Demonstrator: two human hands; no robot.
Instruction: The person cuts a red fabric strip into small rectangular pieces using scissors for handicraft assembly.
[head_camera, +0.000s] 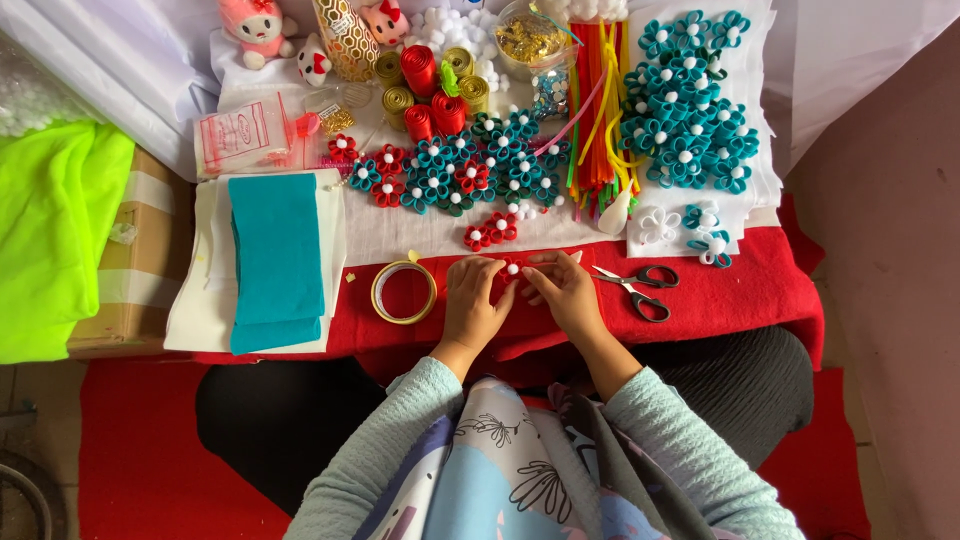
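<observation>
1. Both hands meet at the centre of the frame, over the red cloth that covers the near edge of the worktop.
2. The left hand has its fingers curled down together onto a small red flower with a white pompom, pinching its left side.
3. The right hand comes in from the other side, fingers bunched and touching the same flower; the two hands press knuckle to knuckle.
4. Just right of the right hand lie black-handled scissors, blades shut, pointing left.
5. Left of the left hand sits a roll of tape, flat on the red cloth.
6. Above the hands, two finished red flowers rest on the white cloth, and beyond them a heap of teal and red flowers.
7. Upper right of the frame: a bigger pile of teal flowers, beside a bundle of pipe cleaners in red, yellow and green.
8. At the left, a folded teal felt sheet lies on white sheets.
9. Upper middle: ribbon rolls, red and gold, stand in a cluster.
</observation>
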